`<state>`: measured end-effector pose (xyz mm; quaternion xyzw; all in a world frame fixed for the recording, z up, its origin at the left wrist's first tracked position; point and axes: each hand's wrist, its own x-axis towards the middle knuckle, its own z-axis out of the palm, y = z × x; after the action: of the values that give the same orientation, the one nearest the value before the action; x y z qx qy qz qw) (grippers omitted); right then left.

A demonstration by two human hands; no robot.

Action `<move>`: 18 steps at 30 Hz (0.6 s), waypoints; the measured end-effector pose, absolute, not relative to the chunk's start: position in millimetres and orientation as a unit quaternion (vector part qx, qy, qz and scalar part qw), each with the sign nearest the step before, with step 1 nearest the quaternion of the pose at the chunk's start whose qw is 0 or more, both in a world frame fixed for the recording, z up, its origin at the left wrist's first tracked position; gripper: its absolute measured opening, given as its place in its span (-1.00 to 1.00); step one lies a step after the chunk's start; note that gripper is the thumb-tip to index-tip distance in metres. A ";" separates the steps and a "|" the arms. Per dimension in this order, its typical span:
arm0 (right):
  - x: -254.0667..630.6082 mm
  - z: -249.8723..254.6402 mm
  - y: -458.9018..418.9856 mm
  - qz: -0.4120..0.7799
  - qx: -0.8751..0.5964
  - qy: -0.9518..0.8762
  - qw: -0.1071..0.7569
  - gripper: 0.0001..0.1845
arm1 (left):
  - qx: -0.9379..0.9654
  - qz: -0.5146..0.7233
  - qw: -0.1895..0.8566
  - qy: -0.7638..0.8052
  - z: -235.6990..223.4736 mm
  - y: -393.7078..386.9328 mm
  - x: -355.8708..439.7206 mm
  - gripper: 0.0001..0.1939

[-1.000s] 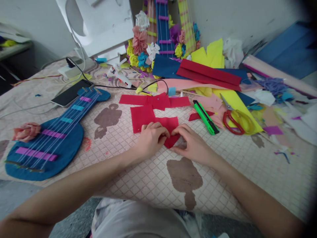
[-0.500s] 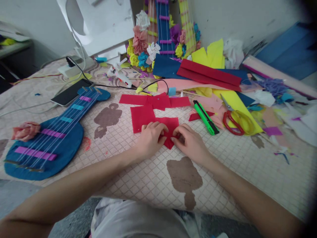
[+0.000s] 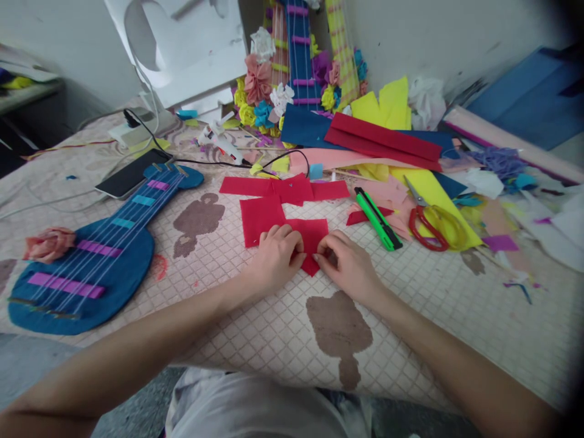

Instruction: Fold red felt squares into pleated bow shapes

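A small red felt piece (image 3: 314,237) lies on the patterned cloth in the middle of the table. My left hand (image 3: 276,258) pinches its left edge with curled fingers. My right hand (image 3: 349,267) pinches its lower right corner, fingers pressed together. The two hands nearly touch over the felt. More red felt squares and strips (image 3: 262,214) lie just beyond, touching the held piece.
A blue felt guitar (image 3: 98,255) with a pink rose lies at the left beside a phone (image 3: 130,173). A green utility knife (image 3: 378,219) and red scissors (image 3: 433,225) sit at the right. Piled coloured felt sheets, a glue gun (image 3: 221,139) and paper flowers crowd the back.
Both hands have drawn closer together on the red felt piece, folding its lower corner inward. The view has shifted slightly.
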<state>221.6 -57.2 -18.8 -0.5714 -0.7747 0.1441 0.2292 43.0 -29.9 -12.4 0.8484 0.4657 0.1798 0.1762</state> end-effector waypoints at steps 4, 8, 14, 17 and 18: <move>221.3 -20.7 -57.6 0.133 -0.571 -0.777 0.231 -0.91 | 0.847 0.183 0.173 0.468 -13.1 -30.3 43.6 -0.97; 221.1 -23.0 -58.7 0.119 -0.570 -0.780 0.229 -0.93 | 0.844 0.178 0.181 0.473 -11.8 -31.6 44.7 -0.97; 221.1 -24.0 -59.5 0.101 -0.558 -0.796 0.212 -0.97 | 0.849 0.157 0.184 0.469 -9.7 -33.1 45.5 -0.91; 221.7 -24.7 -59.2 0.100 -0.552 -0.799 0.215 -0.95 | 0.858 0.145 0.179 0.460 -9.2 -32.7 43.4 -0.94; 222.0 -24.9 -59.1 0.100 -0.551 -0.799 0.217 -0.95 | 0.860 0.138 0.178 0.457 -8.8 -32.6 42.3 -0.92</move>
<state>222.0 -59.1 -24.9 -0.5512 -0.7994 0.0999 0.2171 42.3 -32.6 -8.8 0.8603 0.4573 0.1384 0.1779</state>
